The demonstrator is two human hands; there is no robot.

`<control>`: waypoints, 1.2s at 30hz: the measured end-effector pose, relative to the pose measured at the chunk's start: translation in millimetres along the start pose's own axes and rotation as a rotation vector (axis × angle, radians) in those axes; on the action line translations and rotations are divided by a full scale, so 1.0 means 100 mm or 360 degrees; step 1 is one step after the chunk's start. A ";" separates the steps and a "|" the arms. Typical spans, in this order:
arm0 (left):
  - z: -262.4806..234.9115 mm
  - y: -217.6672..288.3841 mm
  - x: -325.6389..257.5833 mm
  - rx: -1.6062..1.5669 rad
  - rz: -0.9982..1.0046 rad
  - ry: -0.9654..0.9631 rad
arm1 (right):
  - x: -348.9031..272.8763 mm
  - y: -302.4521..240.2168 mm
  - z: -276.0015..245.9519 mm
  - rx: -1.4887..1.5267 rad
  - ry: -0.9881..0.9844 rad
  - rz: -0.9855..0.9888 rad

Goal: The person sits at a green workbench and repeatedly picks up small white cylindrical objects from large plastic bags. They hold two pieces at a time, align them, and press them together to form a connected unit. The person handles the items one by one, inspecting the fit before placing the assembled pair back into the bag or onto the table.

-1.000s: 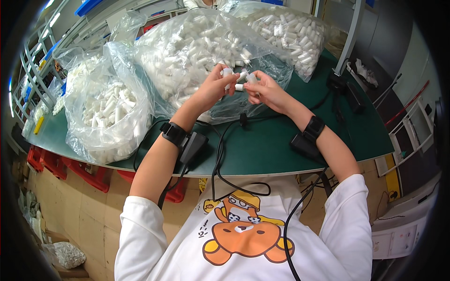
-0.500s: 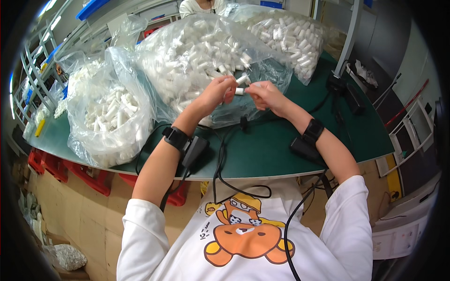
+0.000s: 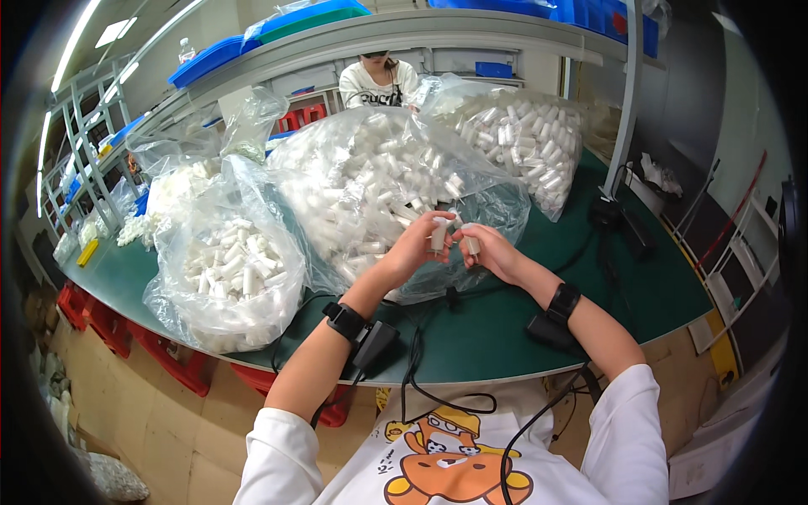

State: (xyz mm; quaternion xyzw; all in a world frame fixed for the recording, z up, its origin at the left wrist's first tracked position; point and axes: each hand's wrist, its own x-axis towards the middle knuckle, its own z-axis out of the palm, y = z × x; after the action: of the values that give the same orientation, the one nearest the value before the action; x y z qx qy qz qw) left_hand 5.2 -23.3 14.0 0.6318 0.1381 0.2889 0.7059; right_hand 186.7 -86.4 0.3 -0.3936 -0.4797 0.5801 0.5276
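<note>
Two hands (image 3: 412, 247) (image 3: 497, 251), cylinders (image 3: 438, 236), lettered sweater (image 3: 370, 87)

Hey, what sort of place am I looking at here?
Probably a factory workroom: clear plastic bags full of small white pieces sit on a green worktable, with blue bins overhead.

A green workbench (image 3: 497, 349), bulk bags of white parts (image 3: 353, 172) and blue bins (image 3: 585, 20) mark this as a workshop.

Through my feed I make out dark lettering (image 3: 375, 98) on a co-worker's white top (image 3: 379, 82) and small characters (image 3: 385, 465) beside the bear print (image 3: 454, 478) on the wearer's shirt (image 3: 551, 454).
</note>
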 end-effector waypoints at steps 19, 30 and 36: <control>-0.05 -0.02 0.08 -0.0047 0.0280 0.0278 | -0.16 -0.42 0.57 -0.0595 0.0223 -0.0517; -0.46 -0.44 0.06 0.0256 0.0845 -0.0060 | 0.21 -0.99 2.76 -0.1050 -0.0879 -0.0207; -0.38 -0.34 -0.08 0.0331 0.0814 0.0030 | 0.57 -0.89 3.27 -0.1410 -0.0495 -0.0366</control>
State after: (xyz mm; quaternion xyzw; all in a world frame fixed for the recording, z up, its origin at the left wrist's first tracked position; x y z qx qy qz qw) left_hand -14.8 1.8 -27.0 0.7126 0.0096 0.4477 0.5401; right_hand -115.3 -77.3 164.9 -0.4335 -0.7942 0.3099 0.2920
